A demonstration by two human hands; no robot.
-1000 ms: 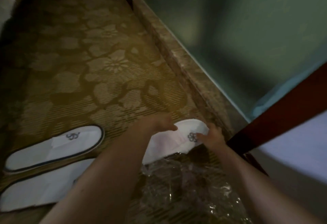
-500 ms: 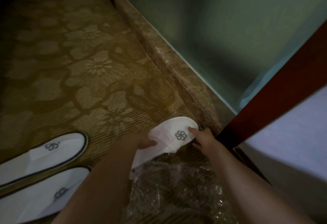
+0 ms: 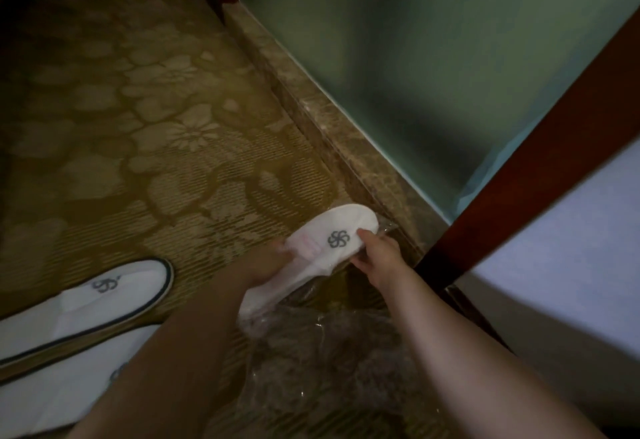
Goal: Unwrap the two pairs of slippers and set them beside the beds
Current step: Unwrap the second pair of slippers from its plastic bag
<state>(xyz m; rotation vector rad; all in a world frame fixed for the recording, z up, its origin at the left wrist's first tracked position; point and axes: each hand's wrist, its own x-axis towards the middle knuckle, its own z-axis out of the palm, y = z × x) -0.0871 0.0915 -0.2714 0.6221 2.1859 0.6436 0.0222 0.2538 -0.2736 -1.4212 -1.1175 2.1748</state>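
A white slipper pair (image 3: 311,251) with a grey flower logo is held low over the carpet, toe pointing toward the wall. My left hand (image 3: 266,262) grips its left edge and my right hand (image 3: 377,255) holds its right side, thumb on top. Crumpled clear plastic wrap (image 3: 329,352) lies on the carpet under and behind the slippers. One unwrapped pair lies flat at the lower left: the upper slipper (image 3: 93,303) shows a dark trim and logo, the lower slipper (image 3: 62,379) is partly hidden by my left arm.
Patterned brown carpet (image 3: 156,127) covers the floor. A marble skirting (image 3: 332,133) runs along a green wall (image 3: 433,57). A dark red wooden bed frame (image 3: 519,179) with white bedding (image 3: 561,230) stands close on the right.
The view has shifted, so the laid-out pair sits further left and lower. My hands have kept hold of the slippers and lifted them slightly off the plastic wrap.
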